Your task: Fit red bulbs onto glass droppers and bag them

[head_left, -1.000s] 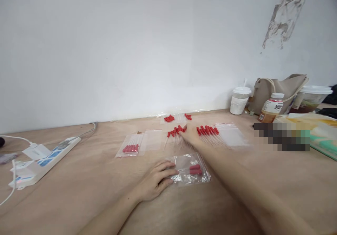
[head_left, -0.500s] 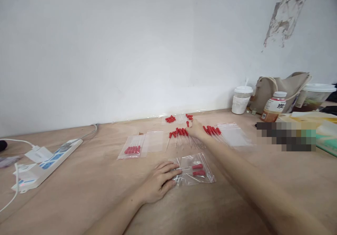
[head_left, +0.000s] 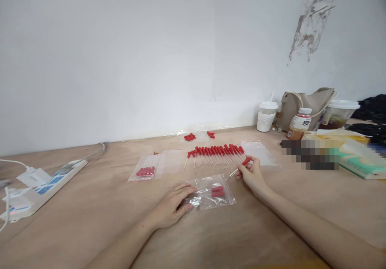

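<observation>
My right hand pinches a glass dropper by its red rubber bulb, the thin tip pointing left and down toward the open end of a clear zip bag. Two droppers with red bulbs lie inside that bag. On the bag's left end rests my left hand, fingers stretched out and lying flat. Behind the bag a row of droppers is spread side by side, bulbs toward the wall. A filled zip bag with several droppers lies to the left.
Flat zip bags lie right of the row. Loose red bulbs and glass tubes sit by the wall. A power strip is at far left. A paper cup, a bottle, a handbag and a tissue pack stand right.
My right hand has come back from the dropper row toward me and to the right, bringing one dropper to the bag's opening. My left hand stays on the bag.
</observation>
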{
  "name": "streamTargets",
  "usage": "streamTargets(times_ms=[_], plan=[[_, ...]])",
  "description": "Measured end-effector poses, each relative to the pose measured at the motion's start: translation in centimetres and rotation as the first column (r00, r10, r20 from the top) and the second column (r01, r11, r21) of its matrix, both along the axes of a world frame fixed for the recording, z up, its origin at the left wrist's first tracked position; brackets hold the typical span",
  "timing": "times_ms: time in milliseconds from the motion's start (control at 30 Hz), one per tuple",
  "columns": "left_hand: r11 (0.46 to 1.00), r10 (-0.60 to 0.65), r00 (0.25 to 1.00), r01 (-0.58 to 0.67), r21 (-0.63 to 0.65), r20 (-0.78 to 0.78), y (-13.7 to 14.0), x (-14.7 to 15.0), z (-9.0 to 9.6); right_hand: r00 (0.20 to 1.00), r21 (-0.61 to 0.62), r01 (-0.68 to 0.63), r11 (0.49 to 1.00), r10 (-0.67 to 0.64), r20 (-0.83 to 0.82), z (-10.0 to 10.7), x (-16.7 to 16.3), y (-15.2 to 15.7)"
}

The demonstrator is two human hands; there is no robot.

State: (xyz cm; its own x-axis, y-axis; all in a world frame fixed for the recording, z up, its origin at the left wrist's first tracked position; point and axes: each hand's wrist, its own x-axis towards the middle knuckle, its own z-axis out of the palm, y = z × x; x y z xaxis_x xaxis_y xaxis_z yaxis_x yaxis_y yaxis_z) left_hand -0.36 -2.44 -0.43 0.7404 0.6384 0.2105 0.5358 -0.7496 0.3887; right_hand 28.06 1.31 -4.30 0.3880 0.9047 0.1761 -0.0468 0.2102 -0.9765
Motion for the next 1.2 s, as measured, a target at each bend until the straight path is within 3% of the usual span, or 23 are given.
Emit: streamTargets(times_ms=[267,467,567,833,967,1133,1200], plan=[[1.0,-0.008,1.0,0.008,0.004,-0.014,-0.1,0.0,0.1,0.977,-0.038,-0.205,0.978,0.202,-0.073,0.0,-1.9,-1.8],[1.0,0.012,0.999,-0.012,-0.002,-0.03,-0.1,-0.2,-0.1,0.964,-0.073,-0.213,0.974,0.197,-0.176,0.6,-1.5,-2.3],[0.999,0.036,0.999,-0.037,-0.024,-0.033,0.0,-0.3,-0.3,0.941,-0.132,-0.29,0.948,0.258,-0.217,0.6,-1.5,-2.3],[0.998,0.052,0.997,-0.054,-0.04,-0.052,-0.2,-0.2,0.1,0.831,-0.249,-0.491,0.835,0.535,0.155,0.2,-1.2,-2.5],[0.999,0.049,0.997,-0.05,-0.02,-0.051,-0.3,-0.1,0.3,0.828,-0.23,-0.474,0.85,0.519,0.211,0.2,-1.3,-2.5],[0.999,0.034,0.996,-0.035,-0.015,-0.085,-0.2,-0.3,0.0,0.719,-0.275,-0.601,0.75,0.658,0.224,0.7,-1.6,-3.3],[1.0,0.025,0.995,-0.026,-0.012,-0.1,-0.1,-0.4,-0.2,0.719,-0.291,-0.571,0.768,0.639,0.275,1.1,-1.4,-3.2]])
